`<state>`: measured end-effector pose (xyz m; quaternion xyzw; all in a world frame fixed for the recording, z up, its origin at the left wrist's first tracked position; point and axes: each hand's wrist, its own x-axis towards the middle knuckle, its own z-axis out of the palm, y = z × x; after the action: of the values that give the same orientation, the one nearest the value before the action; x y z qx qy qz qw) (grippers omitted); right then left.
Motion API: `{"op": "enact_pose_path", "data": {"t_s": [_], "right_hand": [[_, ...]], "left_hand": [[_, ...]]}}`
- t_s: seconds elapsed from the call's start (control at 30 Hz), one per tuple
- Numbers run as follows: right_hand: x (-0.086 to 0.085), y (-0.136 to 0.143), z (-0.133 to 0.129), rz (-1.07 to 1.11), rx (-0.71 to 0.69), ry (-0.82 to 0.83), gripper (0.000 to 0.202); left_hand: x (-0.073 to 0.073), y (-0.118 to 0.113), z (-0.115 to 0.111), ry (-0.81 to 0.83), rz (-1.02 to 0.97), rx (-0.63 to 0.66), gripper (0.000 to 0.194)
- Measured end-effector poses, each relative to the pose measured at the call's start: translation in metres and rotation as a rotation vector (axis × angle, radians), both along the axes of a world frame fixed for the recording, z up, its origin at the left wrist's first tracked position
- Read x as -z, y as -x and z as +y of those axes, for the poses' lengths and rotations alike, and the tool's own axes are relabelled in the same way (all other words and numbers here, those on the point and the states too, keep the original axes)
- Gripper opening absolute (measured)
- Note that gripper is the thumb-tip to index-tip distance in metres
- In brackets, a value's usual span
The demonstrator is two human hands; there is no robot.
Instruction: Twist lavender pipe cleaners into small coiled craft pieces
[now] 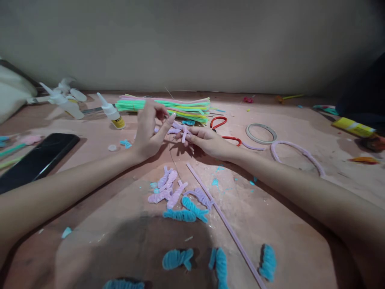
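Between my two hands is a lilac pipe cleaner [184, 135], partly bent and crossed over itself. My right hand [207, 140] pinches it near the crossing. My left hand [153, 130] is closed at the fingertips around its other side, thumb raised along it. Below them lies a cluster of wound lilac pipe-cleaner pieces [168, 188], touching wound blue pieces [180, 215]. A long straight lilac pipe cleaner [228, 226] runs diagonally to the front edge of view. Behind my hands rests a bundle of green, yellow and pink pipe cleaners [132, 105].
Red-handled scissors [236, 140] and a tape ring [261, 133] lie right of my hands. A glue bottle [112, 112] stands at left, near larger bottles [66, 102]. A black phone [39, 160] lies at far left. More blue wound pieces [177, 259] are scattered in front.
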<state>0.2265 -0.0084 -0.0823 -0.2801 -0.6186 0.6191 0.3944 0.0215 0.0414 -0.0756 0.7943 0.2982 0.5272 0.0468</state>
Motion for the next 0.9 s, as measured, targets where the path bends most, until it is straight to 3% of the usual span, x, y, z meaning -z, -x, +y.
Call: {"op": "enact_pose_path", "data": {"t_s": [0.1,0.2,0.3,0.5,0.9], "right_hand": [[-0.002,-0.004,0.001,-0.123,-0.005,-0.001,0.016],[-0.004,-0.007,0.004,-0.235,0.034,-0.158,0.015],[-0.004,-0.01,0.009,-0.363,0.068,-0.36,0.018],[-0.004,-0.017,0.015,-0.511,0.077,-0.648,0.022],[-0.009,-0.018,0.009,-0.517,-0.067,-0.705,0.033]], "left_hand": [[0.004,0.0,-0.001,-0.158,-0.022,-0.181,0.037],[0.006,0.0,-0.006,-0.093,0.249,-0.205,0.027],[0.004,0.001,-0.006,-0.021,0.363,-0.145,0.031],[-0.004,0.003,-0.005,-0.05,0.461,0.143,0.038],[-0.011,0.003,-0.015,0.012,0.6,0.222,0.039]]}}
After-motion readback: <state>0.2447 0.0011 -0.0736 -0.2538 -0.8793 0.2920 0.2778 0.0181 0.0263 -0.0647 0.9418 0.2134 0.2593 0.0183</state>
